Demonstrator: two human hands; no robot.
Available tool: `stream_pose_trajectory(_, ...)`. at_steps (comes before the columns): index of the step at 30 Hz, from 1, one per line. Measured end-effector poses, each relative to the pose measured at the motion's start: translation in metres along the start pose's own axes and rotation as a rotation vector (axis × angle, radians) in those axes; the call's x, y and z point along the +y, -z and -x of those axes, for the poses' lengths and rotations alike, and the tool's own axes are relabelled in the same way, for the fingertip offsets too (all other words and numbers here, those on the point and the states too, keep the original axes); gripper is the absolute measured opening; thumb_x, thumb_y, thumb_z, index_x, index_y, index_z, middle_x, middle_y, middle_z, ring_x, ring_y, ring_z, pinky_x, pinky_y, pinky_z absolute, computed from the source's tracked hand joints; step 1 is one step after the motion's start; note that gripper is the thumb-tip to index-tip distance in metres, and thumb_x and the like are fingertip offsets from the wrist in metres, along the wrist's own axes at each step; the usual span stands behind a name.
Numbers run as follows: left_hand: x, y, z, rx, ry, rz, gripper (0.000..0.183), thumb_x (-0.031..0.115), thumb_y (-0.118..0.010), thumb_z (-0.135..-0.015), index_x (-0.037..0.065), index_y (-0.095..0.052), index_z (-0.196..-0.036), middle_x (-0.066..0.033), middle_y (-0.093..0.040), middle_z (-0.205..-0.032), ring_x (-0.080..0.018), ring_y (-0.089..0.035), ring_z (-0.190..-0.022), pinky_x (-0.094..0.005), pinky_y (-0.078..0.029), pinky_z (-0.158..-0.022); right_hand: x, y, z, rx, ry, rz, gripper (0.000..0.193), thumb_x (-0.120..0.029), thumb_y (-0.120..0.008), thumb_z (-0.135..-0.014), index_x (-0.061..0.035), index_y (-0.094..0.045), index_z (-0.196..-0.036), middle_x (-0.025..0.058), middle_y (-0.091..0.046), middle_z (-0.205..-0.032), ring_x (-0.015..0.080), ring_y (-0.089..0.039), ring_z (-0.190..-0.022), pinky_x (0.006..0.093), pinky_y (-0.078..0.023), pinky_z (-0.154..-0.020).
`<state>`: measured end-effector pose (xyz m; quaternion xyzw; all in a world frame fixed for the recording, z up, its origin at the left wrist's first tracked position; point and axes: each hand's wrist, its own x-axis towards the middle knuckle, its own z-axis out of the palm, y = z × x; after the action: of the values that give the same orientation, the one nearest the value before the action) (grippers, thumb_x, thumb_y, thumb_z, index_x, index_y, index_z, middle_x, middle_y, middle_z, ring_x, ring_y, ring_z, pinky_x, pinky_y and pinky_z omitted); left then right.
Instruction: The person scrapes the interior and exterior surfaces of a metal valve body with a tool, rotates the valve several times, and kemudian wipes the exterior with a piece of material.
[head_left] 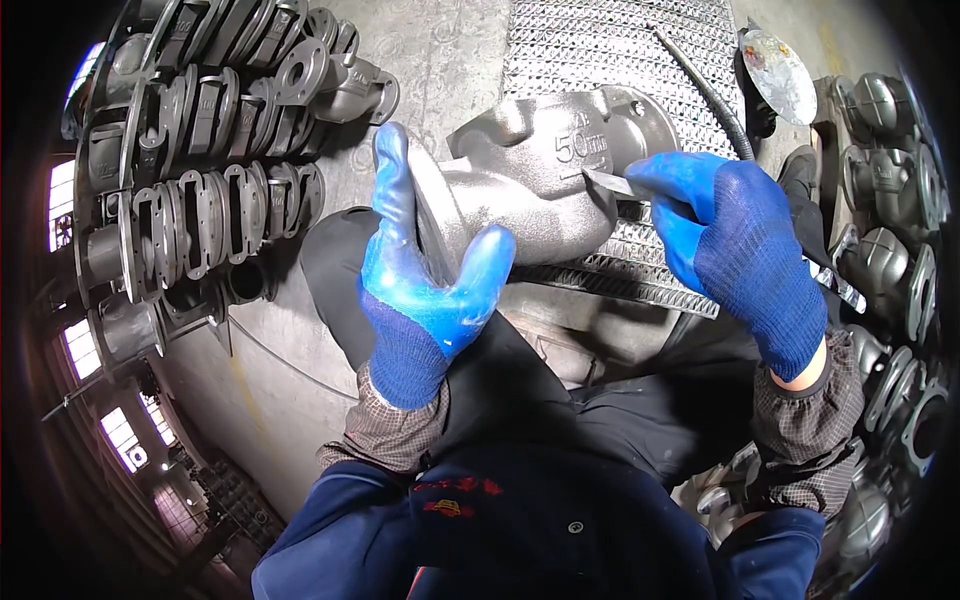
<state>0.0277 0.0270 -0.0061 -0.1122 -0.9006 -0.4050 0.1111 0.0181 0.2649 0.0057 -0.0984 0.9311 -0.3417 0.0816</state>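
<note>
A silver-grey cast valve body with raised markings lies tilted over a metal grating, in front of my knees. My left hand, in a blue coated glove, grips its near-left flange, fingers along the outer face and thumb on the inner side. My right hand, gloved alike, is closed round a flat metal blade. The blade's pointed tip meets the casting's surface just beside the raised markings. The rest of the blade is hidden in my right palm, so I cannot tell its exact kind.
Stacks of grey flanged castings rise on the left. More castings line the right side. Beyond the valve body stretches the patterned metal grating, with a dark hose-like rod across it. A paint-smeared oval disc stands at the far right.
</note>
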Motion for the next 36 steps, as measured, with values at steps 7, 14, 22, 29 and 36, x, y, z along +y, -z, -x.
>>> stream_pose_trajectory(7,-0.004,-0.002,0.0,0.031,-0.049,-0.014,0.086,0.009,-0.07,-0.07,-0.007,-0.025,-0.142,-0.0209,-0.051,-0.129,-0.0228,-0.058,-0.108,-0.0309,-0.046,-0.092,0.002,-0.002,-0.001,0.097,0.055,0.054,0.015,-0.012,-0.057,-0.078,-0.0095,-0.068,-0.089,0.0131,-0.067,-0.08,0.0309,-0.066,-0.073,0.0388,-0.054,-0.066)
stream_pose_trajectory(14,0.001,0.0,-0.001,-0.002,-0.025,0.004,0.087,0.01,-0.071,-0.07,-0.005,-0.025,-0.142,-0.0208,-0.052,-0.128,-0.0222,-0.058,-0.107,-0.0307,-0.046,-0.091,0.0,0.005,-0.002,-0.007,-0.028,0.075,0.021,-0.008,-0.057,-0.081,-0.0043,-0.067,-0.099,0.0142,-0.068,-0.084,0.0219,-0.067,-0.066,0.0305,-0.052,-0.063)
stream_pose_trajectory(22,-0.001,-0.001,-0.001,0.006,-0.012,0.002,0.086,0.011,-0.072,-0.07,-0.005,-0.027,-0.142,-0.0199,-0.053,-0.127,-0.0214,-0.06,-0.103,-0.0302,-0.048,-0.088,0.008,0.003,0.003,0.046,-0.007,0.1,0.02,-0.008,-0.057,-0.082,-0.0047,-0.067,-0.1,0.0122,-0.067,-0.076,0.0167,-0.062,-0.058,0.0285,-0.05,-0.057)
stream_pose_trajectory(29,0.001,0.0,-0.001,-0.014,0.024,-0.019,0.086,0.011,-0.071,-0.07,-0.006,-0.027,-0.141,-0.0194,-0.05,-0.132,-0.022,-0.058,-0.109,-0.03,-0.046,-0.091,0.023,-0.036,0.022,0.346,-0.052,-0.169,0.021,-0.007,-0.06,-0.08,-0.0104,-0.068,-0.099,0.0147,-0.067,-0.088,0.0298,-0.066,-0.076,0.0354,-0.053,-0.069)
stream_pose_trajectory(36,0.002,-0.001,-0.001,-0.016,-0.012,0.008,0.083,0.006,-0.069,-0.072,-0.007,-0.025,-0.141,-0.0188,-0.042,-0.139,-0.021,-0.048,-0.121,-0.0289,-0.04,-0.099,0.027,-0.081,0.028,0.496,-0.101,-0.455,0.03,-0.001,-0.058,-0.08,-0.0085,-0.066,-0.108,0.0139,-0.066,-0.09,0.0266,-0.065,-0.075,0.0308,-0.051,-0.068)
